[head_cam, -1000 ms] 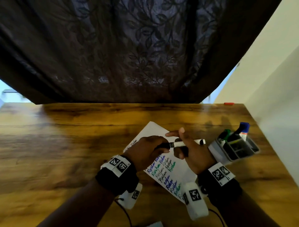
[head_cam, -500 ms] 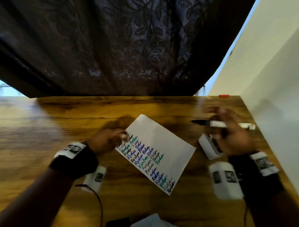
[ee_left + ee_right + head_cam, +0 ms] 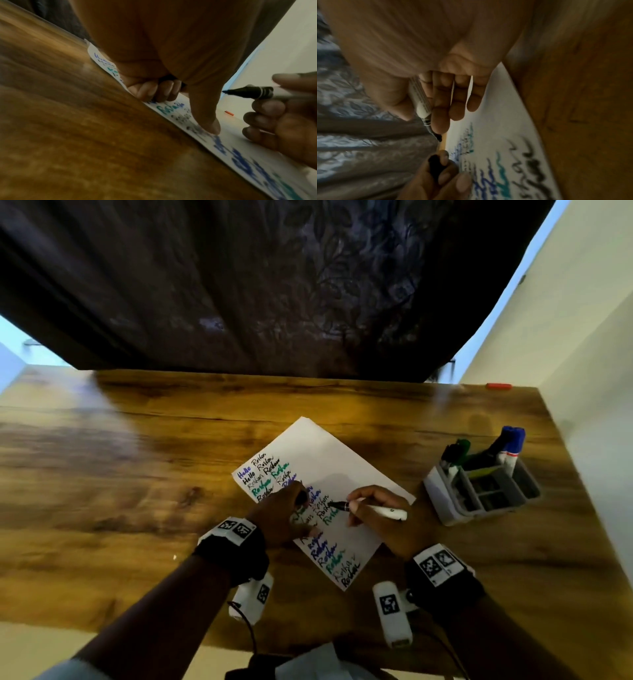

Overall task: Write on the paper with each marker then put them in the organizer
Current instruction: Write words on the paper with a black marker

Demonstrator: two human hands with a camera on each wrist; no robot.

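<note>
A white paper (image 3: 337,460) with several lines of blue, green and black writing lies slanted on the wooden table (image 3: 137,481). My right hand (image 3: 356,508) grips an uncapped white marker (image 3: 383,511). Its black tip (image 3: 228,92) points left, just above the written lines. My left hand (image 3: 297,510) rests on the sheet's left part. Its fingers are curled round the black cap (image 3: 435,167) and its thumb (image 3: 211,125) presses the paper (image 3: 173,116). A grey organizer (image 3: 442,494) stands to the right with a green-capped marker (image 3: 461,447) and a blue-capped marker (image 3: 512,440) upright in it.
A pale wall (image 3: 589,405) runs close along the table's right edge behind the organizer. A dark curtain (image 3: 274,285) hangs behind the table. A small red object (image 3: 498,386) lies at the far right corner. Something white (image 3: 315,662) sits at the near edge.
A second ago both hands pulled the cap off over the paper. The right hand then swung out towards the organizer and has come back; now both hands sit on the sheet.
</note>
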